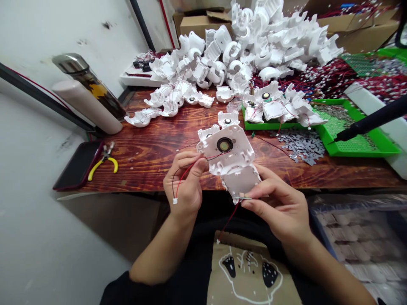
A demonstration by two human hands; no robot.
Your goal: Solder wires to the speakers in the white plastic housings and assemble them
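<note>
A white plastic shell [233, 163] with a small round speaker [224, 145] set in it is held over the table's near edge. My left hand [185, 186] grips the shell's left side, fingers closed, with thin red and black wires [186, 171] running across the fingers to a small white plug [174, 201]. My right hand [276, 203] pinches a small metal contact [243, 196] at the shell's lower tip. A red wire [227, 222] hangs down from there.
A big heap of white shells [254, 46] fills the back of the wooden table [152, 148]. Green trays [356, 144], grey metal pieces [302, 146], a black tool handle [372, 120], yellow-handled pliers [103, 161], two flasks [90, 99], a dark tray [76, 167] and cardboard boxes [197, 23] surround it.
</note>
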